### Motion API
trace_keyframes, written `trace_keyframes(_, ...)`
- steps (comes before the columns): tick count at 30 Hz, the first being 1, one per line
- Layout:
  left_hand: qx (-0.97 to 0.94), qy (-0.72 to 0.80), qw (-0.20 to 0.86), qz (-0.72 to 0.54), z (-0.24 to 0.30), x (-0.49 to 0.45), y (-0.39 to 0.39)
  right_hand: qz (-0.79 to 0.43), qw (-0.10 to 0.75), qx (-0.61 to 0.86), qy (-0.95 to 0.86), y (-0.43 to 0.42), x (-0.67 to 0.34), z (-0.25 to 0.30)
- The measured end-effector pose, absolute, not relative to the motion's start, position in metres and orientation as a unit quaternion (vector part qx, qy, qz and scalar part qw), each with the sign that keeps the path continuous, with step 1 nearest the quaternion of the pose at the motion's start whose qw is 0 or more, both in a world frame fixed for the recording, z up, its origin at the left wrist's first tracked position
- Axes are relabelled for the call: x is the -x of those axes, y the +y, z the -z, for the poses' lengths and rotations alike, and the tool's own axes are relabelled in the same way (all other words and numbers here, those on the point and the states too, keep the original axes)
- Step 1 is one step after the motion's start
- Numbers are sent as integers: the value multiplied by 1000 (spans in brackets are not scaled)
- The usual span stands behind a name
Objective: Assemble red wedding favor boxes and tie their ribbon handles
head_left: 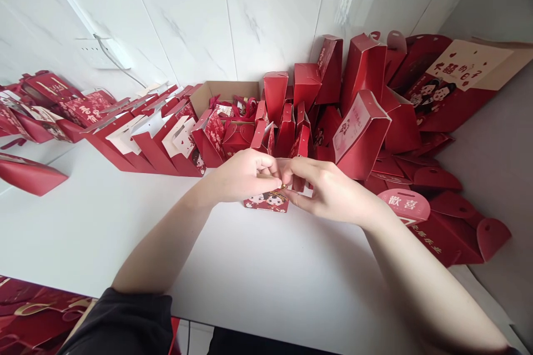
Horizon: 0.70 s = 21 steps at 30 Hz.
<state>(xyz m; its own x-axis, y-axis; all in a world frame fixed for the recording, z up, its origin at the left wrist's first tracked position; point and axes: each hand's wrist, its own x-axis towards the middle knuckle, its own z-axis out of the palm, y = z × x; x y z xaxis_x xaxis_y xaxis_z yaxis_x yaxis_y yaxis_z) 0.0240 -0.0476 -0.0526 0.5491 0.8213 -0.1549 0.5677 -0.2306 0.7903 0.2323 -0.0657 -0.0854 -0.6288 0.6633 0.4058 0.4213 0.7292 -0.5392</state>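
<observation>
A small red gift box (266,201) printed with cartoon faces stands on the white table, under both my hands. My left hand (245,175) is closed in a pinch above the box's left side; what lies between its fingertips is hidden. From the right, my right hand (333,188) pinches a tiny gold-coloured piece (283,186) between thumb and fingers. The left thumb tip is right beside this piece. My fingers cover most of the box's top.
Red gift bags (150,144) stand in a row at the back left. A brown carton (208,94) holds ribboned items. Tall red boxes (362,138) and a large printed bag (453,83) crowd the right by the wall. A red box (31,172) lies far left on the white table (250,277).
</observation>
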Motion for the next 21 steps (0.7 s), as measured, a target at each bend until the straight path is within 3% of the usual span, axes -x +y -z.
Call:
trace_keyframes(8,-796,458,369,-142,51,-26,-51,-235,302,330,-863,-65,-234,84)
trace_keyframes(14,-813,464,304,-177,52,-32,-57,-243,345,347,-838,-64,-230,87)
trace_keyframes(21,-844,489,180,-124,47,-24,-62,-236,407,320,-822,-66,-223,91)
